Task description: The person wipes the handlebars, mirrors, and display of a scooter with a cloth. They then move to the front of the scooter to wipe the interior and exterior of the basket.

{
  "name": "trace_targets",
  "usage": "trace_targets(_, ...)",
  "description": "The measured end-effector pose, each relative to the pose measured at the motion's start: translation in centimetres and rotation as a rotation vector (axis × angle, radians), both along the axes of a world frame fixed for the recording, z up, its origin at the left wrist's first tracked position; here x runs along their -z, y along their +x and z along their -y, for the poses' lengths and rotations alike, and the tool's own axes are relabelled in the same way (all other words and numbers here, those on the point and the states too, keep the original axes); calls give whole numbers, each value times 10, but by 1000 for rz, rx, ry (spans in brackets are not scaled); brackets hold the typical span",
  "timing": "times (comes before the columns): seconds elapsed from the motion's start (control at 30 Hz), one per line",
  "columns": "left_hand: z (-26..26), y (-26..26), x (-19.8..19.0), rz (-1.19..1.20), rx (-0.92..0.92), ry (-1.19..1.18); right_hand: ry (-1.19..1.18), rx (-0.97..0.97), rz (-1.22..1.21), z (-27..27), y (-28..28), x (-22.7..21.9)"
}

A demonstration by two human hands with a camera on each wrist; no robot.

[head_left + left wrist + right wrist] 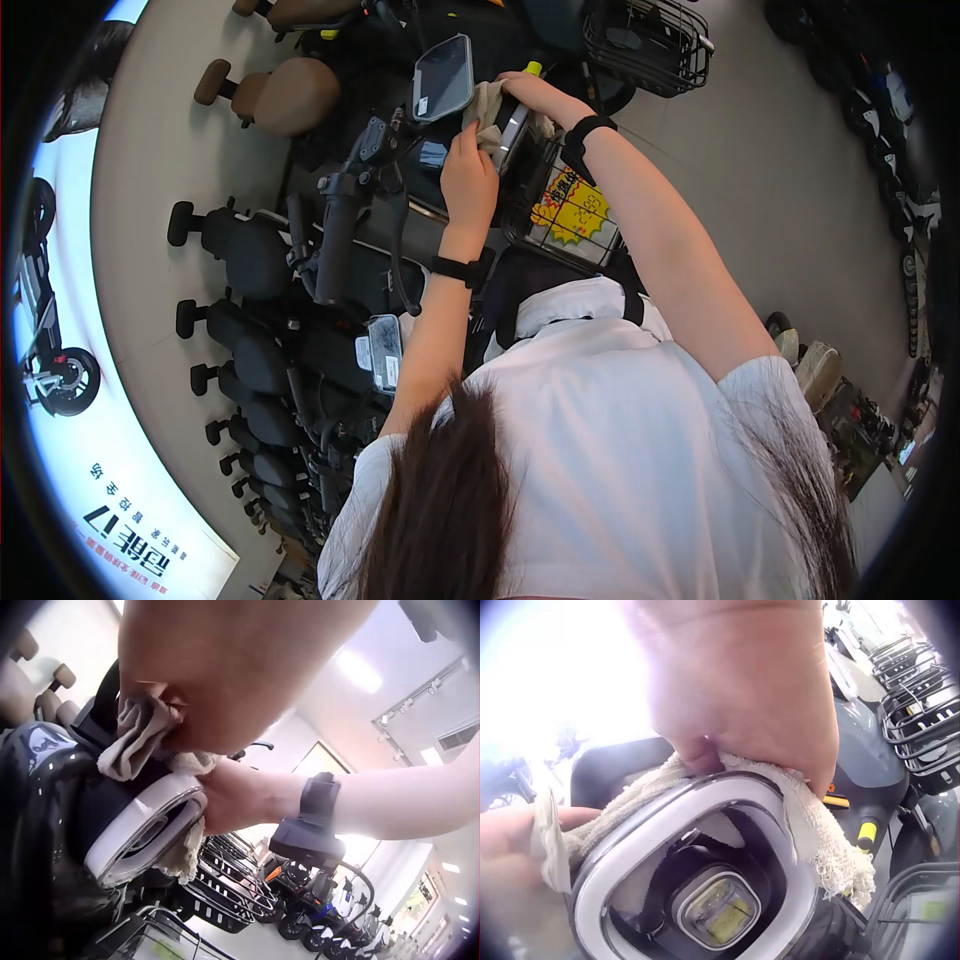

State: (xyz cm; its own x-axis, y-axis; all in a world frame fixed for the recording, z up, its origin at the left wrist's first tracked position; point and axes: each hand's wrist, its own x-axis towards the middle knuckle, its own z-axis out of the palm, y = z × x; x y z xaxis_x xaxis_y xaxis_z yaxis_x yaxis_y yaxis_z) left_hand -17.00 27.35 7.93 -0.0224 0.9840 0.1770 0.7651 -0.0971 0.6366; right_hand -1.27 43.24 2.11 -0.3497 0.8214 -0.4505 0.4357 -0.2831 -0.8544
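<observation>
A beige terry cloth (817, 825) is draped over the upper rim of a scooter's headlight (697, 799), which has a pale ring around a dark housing and a small square lamp. My right hand (750, 690) grips the cloth on top of that rim, its thumb curled down into the fabric. At the headlight's other side, my left hand (469, 185) pinches the opposite end of the cloth; the folds bunch between its fingers in the left wrist view. In the head view, the cloth lies between both hands, beside a rectangular mirror (443, 78).
A handlebar grip (340, 235) with a brake lever stands left of my left forearm. Under my right arm is a wire basket (520, 228) holding a yellow price sign (575, 208). Parked scooters with dark seats (255, 265) line the left; another black basket (650, 50) stands ahead.
</observation>
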Motion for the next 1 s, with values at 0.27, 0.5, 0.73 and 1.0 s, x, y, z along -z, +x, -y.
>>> trace_targets(0.27,-29,-37,84,336,-132,9,399,-419,636,4,-35,-57)
trace_targets(0.5,-15,-29,92,309,-145,87,698,-612,834,39,-51,-52)
trace_targets(0.73,18,-20,92,128,-20,137,1020,-80,373,89,-19,-47)
trace_targets(1.0,12,-60,53,-193,263,246,728,0,512,59,-14,-30)
